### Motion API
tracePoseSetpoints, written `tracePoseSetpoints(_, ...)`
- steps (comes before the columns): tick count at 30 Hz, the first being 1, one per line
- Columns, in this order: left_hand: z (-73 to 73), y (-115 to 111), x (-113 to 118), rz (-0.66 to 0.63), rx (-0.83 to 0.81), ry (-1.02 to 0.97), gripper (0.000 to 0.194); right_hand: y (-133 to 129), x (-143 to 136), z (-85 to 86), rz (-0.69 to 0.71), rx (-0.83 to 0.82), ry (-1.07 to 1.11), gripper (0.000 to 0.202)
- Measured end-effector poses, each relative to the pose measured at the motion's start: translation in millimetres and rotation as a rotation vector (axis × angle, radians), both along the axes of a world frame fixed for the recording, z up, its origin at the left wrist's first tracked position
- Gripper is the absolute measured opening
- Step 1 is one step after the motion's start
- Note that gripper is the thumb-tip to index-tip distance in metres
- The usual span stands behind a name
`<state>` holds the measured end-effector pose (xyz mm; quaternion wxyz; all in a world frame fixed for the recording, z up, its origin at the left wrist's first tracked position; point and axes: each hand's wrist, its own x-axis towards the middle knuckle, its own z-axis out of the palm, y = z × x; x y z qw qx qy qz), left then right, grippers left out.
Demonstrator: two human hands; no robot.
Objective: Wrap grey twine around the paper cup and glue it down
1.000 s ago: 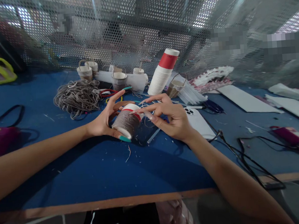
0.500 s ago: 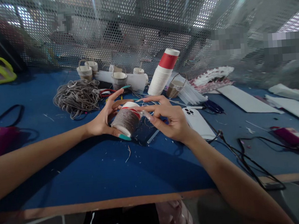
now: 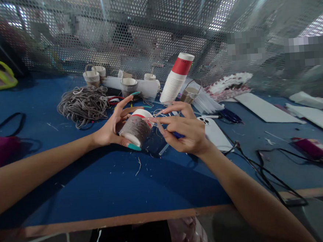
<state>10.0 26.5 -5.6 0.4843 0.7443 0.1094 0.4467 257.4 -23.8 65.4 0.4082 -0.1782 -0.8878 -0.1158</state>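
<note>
My left hand (image 3: 113, 128) grips a paper cup (image 3: 136, 129) lying tilted on its side. Grey cord is wound in close rows around most of the cup; a red and white band shows bare at the far end. The thumb presses near the cup's rim, while the index finger sticks up. At the other end, my right hand (image 3: 185, 128) touches the cup's side with an outstretched fingertip, its thumb and other fingers apart. Thin pale strands (image 3: 158, 114) lie behind the fingers.
A heap of grey cord (image 3: 83, 104) sits behind my left hand. Farther back are small cord-wrapped cups (image 3: 129, 86) and a leaning stack of paper cups (image 3: 175, 81). To the right lie a white phone (image 3: 218, 135), black cables (image 3: 264, 171) and white boards (image 3: 268, 108).
My right hand's fingers have shifted slightly and spread a little, with one fingertip still at the cup. The cup has turned slightly in my left hand, which stays in place.
</note>
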Motion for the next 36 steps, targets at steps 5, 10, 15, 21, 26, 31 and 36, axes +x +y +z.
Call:
tracePoseSetpoints(5,-0.6,1.4,-0.5,0.016,0.046,-0.001,0.125,0.4,0.7,0.7,-0.014,0.109,-0.051,0.016)
tracePoseSetpoints(10,-0.7,2.4,-1.2,-0.001,0.04,-0.001,0.124,-0.3,0.8,1.7,-0.052,0.19,-0.067,0.019)
tracePoseSetpoints(15,-2.2,3.7,-2.5,-0.02,0.013,0.001,0.126,-1.2,0.1,1.6,-0.115,0.205,-0.069,0.025)
tracePoseSetpoints(21,-1.2,3.3,-2.1,-0.023,-0.024,-0.031,0.126,-3.1,-3.9,4.2,-0.052,0.293,-0.044,0.026)
tracePoseSetpoints(26,-0.5,0.4,-1.0,-0.034,-0.161,-0.088,0.121,-3.3,-5.5,2.7,-0.082,0.304,-0.009,0.023)
tracePoseSetpoints(31,-0.1,-1.2,0.1,-0.044,-0.288,-0.132,0.117,-1.9,-7.1,-0.2,-0.074,0.295,0.031,0.021)
tracePoseSetpoints(36,3.8,-4.8,2.8,-0.056,-0.413,-0.183,0.115,-1.8,-7.5,-1.7,-0.082,0.272,0.027,0.018)
